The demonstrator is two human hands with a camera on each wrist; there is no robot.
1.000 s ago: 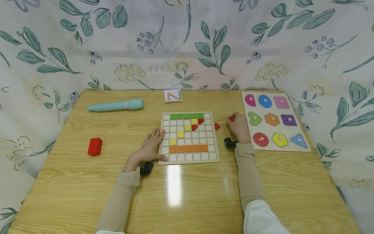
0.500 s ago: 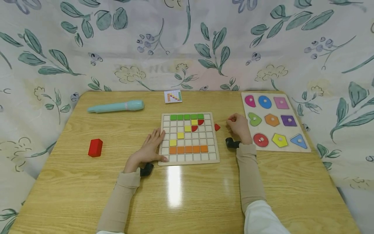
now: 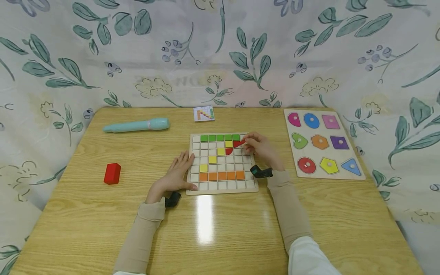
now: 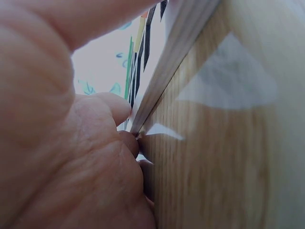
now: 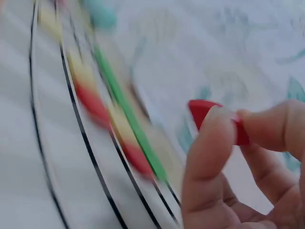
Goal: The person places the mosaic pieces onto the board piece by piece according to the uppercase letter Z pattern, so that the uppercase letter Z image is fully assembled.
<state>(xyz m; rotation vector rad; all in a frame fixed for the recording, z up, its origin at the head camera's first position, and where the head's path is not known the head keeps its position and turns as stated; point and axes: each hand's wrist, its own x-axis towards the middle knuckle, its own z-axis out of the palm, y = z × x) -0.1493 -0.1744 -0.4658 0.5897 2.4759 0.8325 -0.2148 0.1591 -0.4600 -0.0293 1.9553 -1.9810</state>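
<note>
A wooden grid board (image 3: pixel 221 186) lies on the table, with a row of green squares (image 3: pixel 220 138), a diagonal of yellow squares (image 3: pixel 212 159), a row of orange squares (image 3: pixel 222 175) and red quarter-circle tiles (image 3: pixel 228 151). My left hand (image 3: pixel 174 176) rests along the board's left edge, fingers extended and thumb on its near corner. Above the board's upper right part, my right hand (image 3: pixel 262 149) pinches a red tile (image 5: pixel 199 111) between thumb and index finger; it looks like a quarter circle. The hand hides the board's upper right edge.
A knobbed shape puzzle (image 3: pixel 328 166) lies at the right. Behind the board is a small pattern card (image 3: pixel 204 114). A turquoise pen-like object (image 3: pixel 137 125) and a red block (image 3: pixel 112 173) lie at the left. A floral cloth (image 3: pixel 206 49) hangs behind the table (image 3: pixel 237 233).
My right hand has moved left from beside the puzzle to over the board, carrying the red tile. It now covers where another red piece lay on the table. The left hand stays put.
</note>
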